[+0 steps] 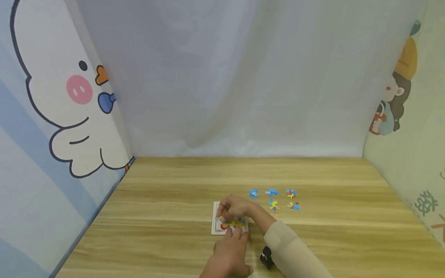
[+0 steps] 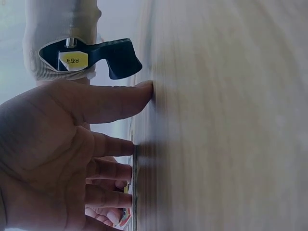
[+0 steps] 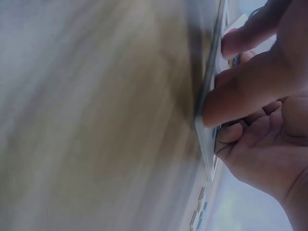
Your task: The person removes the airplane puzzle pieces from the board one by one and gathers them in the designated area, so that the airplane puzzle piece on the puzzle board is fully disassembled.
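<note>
A white-framed jigsaw puzzle board point(image 1: 213, 227) lies on the table, its picture partly filled in yellow, red and white. My right hand point(image 1: 237, 206) reaches over it from the right, fingers curled down, thumb and fingertips pinching a puzzle piece at the board's left part. In the left wrist view a tilted red-and-yellow puzzle piece point(image 2: 126, 217) shows by those fingertips; the hand hides most of it. My left hand point(image 1: 230, 249) rests at the near side, its extended fingertips on the frame's edge and its thumb point(image 2: 120, 102) out to the side.
Several loose puzzle pieces point(image 1: 273, 204) in blue, yellow and red lie in two rows right of the board. A black wrist device point(image 1: 266, 258) sticks out from the right sleeve point(image 1: 288, 243). Cloth walls stand behind and on both sides of the wooden table point(image 1: 156, 200).
</note>
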Demonstrator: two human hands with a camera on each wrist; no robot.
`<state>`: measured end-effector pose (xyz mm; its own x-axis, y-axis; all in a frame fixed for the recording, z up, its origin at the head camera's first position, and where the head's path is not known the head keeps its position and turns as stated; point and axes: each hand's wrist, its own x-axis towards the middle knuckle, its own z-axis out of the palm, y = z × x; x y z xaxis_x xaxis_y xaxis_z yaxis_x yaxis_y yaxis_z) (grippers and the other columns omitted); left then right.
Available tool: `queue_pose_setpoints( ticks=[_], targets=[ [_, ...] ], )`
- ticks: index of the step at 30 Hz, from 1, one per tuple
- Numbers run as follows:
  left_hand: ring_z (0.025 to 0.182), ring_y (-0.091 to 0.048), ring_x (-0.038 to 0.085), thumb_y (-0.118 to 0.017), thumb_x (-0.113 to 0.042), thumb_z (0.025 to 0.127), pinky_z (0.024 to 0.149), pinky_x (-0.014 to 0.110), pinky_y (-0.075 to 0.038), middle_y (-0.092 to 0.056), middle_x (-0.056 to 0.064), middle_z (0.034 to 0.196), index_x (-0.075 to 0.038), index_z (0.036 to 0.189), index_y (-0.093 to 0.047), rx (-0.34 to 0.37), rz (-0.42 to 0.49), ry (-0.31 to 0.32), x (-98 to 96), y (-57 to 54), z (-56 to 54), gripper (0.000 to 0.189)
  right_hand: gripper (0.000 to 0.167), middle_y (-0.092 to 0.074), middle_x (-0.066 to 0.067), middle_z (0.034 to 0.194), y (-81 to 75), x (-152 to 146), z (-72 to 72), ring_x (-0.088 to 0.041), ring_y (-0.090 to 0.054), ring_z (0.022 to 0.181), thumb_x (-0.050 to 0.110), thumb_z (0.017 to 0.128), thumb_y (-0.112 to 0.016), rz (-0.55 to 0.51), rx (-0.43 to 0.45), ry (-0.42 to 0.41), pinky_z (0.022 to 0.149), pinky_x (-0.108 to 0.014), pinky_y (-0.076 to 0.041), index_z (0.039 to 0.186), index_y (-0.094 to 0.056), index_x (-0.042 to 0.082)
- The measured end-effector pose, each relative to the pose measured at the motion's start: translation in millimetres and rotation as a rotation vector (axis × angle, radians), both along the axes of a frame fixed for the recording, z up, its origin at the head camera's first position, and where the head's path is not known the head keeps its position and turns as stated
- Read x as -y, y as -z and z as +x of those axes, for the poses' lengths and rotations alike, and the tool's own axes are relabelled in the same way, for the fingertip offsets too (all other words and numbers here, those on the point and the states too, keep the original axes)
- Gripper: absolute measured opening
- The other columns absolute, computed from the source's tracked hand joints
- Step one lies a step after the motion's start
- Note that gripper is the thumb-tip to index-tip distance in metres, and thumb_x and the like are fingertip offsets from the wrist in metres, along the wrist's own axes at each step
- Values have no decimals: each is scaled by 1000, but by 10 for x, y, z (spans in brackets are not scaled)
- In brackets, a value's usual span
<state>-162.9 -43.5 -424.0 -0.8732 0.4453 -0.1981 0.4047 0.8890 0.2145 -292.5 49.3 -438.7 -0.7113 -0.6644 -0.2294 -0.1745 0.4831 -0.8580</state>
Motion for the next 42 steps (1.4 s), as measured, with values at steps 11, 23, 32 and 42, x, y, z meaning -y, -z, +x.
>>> queue_pose_setpoints(
  ticks=[11,23,32,42],
  targets=[
    [122,-38,35,-79,-44,65,68,54,-48,-42,11,125,-10,132,-46,-3,19,-1,3,33,0,82,16,-59,-3,70,-17,9,-4,-12,-53,63,-10,78,-60,29,-38,-46,56,-25,-42,85,-65,3],
    [120,-38,34,-82,-40,61,69,58,-46,-43,10,126,-10,129,-50,44,114,-17,38,49,-54,81,13,-61,-2,68,-15,47,-35,-11,-54,61,-8,76,-66,40,-21,-34,54,-24,-42,84,-66,2],
    [124,-36,37,-82,-39,61,71,57,-47,-42,11,131,-9,130,-50,27,130,-11,67,89,-58,82,11,-58,0,64,-16,33,-39,-10,-49,58,-4,79,-64,38,-44,-50,53,-24,-41,85,-65,5],
    [127,-34,36,-80,-42,66,76,58,-45,-38,11,139,-11,135,-45,47,72,-21,36,58,-12,83,16,-61,-2,77,24,-62,-35,-12,-50,65,-5,82,-57,-61,-92,7,60,-26,-42,93,-65,3]
  ],
)
